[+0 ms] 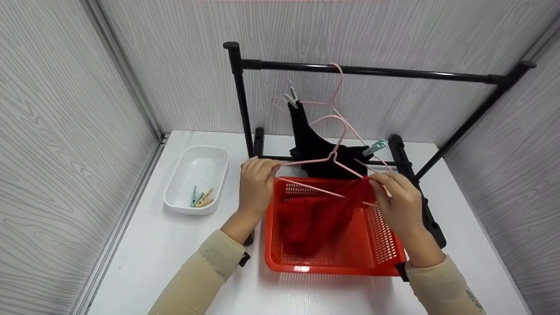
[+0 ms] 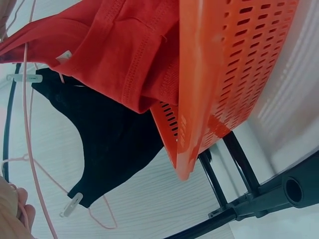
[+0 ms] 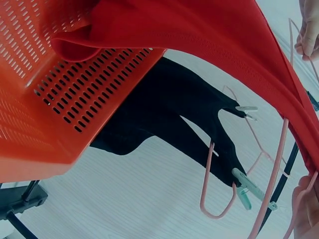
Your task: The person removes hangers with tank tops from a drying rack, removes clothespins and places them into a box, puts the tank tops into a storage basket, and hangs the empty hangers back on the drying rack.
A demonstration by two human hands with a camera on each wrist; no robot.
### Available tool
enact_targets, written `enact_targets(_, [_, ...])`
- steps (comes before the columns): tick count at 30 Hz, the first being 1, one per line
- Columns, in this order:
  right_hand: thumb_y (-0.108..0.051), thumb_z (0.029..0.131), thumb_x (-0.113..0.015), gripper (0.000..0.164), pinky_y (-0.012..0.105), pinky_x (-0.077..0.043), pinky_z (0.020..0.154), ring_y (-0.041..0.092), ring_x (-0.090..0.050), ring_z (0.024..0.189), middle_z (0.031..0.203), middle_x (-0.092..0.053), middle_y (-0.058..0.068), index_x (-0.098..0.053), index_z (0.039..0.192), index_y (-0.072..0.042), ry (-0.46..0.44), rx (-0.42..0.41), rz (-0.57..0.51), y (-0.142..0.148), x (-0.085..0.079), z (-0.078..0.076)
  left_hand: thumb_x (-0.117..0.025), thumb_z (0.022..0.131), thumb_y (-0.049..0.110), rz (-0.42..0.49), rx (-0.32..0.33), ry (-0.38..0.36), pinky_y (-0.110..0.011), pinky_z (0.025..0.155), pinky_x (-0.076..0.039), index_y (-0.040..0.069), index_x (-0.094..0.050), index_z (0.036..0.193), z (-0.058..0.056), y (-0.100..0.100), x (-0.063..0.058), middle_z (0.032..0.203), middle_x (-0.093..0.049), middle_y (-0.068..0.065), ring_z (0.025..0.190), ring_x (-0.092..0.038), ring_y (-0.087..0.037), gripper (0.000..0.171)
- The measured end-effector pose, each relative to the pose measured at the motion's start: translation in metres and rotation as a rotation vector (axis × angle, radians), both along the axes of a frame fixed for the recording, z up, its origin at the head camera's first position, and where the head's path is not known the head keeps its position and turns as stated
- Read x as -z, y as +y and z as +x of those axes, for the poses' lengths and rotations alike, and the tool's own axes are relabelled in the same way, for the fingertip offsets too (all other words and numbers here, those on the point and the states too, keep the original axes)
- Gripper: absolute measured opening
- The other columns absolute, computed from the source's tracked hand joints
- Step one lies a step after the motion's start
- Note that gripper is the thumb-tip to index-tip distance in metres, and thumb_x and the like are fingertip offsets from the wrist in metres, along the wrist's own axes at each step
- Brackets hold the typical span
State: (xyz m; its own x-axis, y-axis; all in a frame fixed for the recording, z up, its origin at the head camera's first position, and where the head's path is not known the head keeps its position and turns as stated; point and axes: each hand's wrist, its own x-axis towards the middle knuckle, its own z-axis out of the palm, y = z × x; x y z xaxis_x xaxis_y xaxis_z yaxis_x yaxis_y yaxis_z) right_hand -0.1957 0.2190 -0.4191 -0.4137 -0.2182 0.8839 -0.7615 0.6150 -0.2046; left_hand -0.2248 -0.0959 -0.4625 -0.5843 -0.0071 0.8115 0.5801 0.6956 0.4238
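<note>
My left hand (image 1: 257, 186) grips the left end of a pink clothes hanger (image 1: 306, 162), which hangs in the air above the red basket. On the hanger's right arm, my right hand (image 1: 400, 201) pinches a stretched corner of a red garment (image 1: 302, 218) against the wire. The rest of the garment droops into the red plastic basket (image 1: 341, 270). In the left wrist view, the red garment (image 2: 114, 55) shows stitched hems and a small white tag (image 2: 65, 56). Its stretched strip crosses the hanger (image 3: 273, 184) near my right fingers in the right wrist view.
Behind, a black garment (image 1: 313, 142) hangs from another pink hanger (image 1: 334, 94) on the black rack (image 1: 393, 72). A white clothespin (image 1: 292, 98) and a teal clothespin (image 1: 375, 147) clip it. A white tub (image 1: 192, 170) at left contains several clothespins (image 1: 202, 199).
</note>
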Motion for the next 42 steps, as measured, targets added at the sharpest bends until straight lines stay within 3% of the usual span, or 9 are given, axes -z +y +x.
enact_targets(3, [0.013,0.078,-0.076,0.022,0.013,-0.048,0.084,0.027,-0.067,0.081,0.089,-0.070,0.012,-0.074,0.096,0.000,-0.023,0.011,-0.024,0.004,0.002,0.001,-0.068,0.095,0.014,0.002,-0.016,-0.007,-0.042,0.105,-0.042,0.009,-0.075,0.100,0.000,-0.002,0.001,0.095,-0.072,-0.003,0.095,-0.064,-0.022,0.010])
enact_targets(8, [0.017,0.077,-0.075,0.026,0.006,-0.048,0.074,0.021,-0.067,0.079,0.090,-0.070,0.012,-0.074,0.098,0.001,-0.067,0.023,-0.092,0.011,0.005,0.004,-0.071,0.092,0.010,0.013,-0.025,-0.009,-0.042,0.104,-0.042,0.008,-0.075,0.099,-0.001,-0.004,0.004,0.095,-0.072,-0.004,0.094,-0.065,-0.023,0.008])
enact_targets(21, [0.020,0.079,-0.071,0.023,0.005,-0.044,0.066,0.004,-0.060,0.078,0.087,-0.068,0.016,-0.072,0.096,0.006,-0.111,0.065,-0.172,0.025,0.011,0.006,-0.066,0.096,0.014,0.035,-0.006,0.004,-0.050,0.100,-0.044,0.008,-0.075,0.099,-0.001,-0.007,0.006,0.095,-0.072,-0.005,0.093,-0.065,-0.026,0.011])
enact_targets(29, [0.015,0.083,-0.070,0.014,0.007,-0.043,0.067,-0.001,-0.057,0.076,0.084,-0.065,0.024,-0.071,0.095,0.009,-0.135,0.092,-0.199,0.033,0.017,0.007,-0.065,0.097,0.015,0.037,-0.023,0.006,-0.047,0.102,-0.042,0.009,-0.074,0.099,-0.002,-0.012,0.009,0.096,-0.072,-0.004,0.096,-0.064,-0.025,0.011])
enact_targets(42, [0.021,0.082,-0.066,0.013,0.010,-0.044,0.073,-0.001,-0.057,0.080,0.084,-0.065,0.025,-0.068,0.093,0.015,-0.140,0.142,-0.295,0.018,-0.001,0.027,-0.065,0.097,0.017,0.050,-0.055,0.001,-0.043,0.105,-0.040,0.009,-0.074,0.101,-0.003,-0.014,0.009,0.097,-0.071,-0.004,0.098,-0.064,-0.025,0.012])
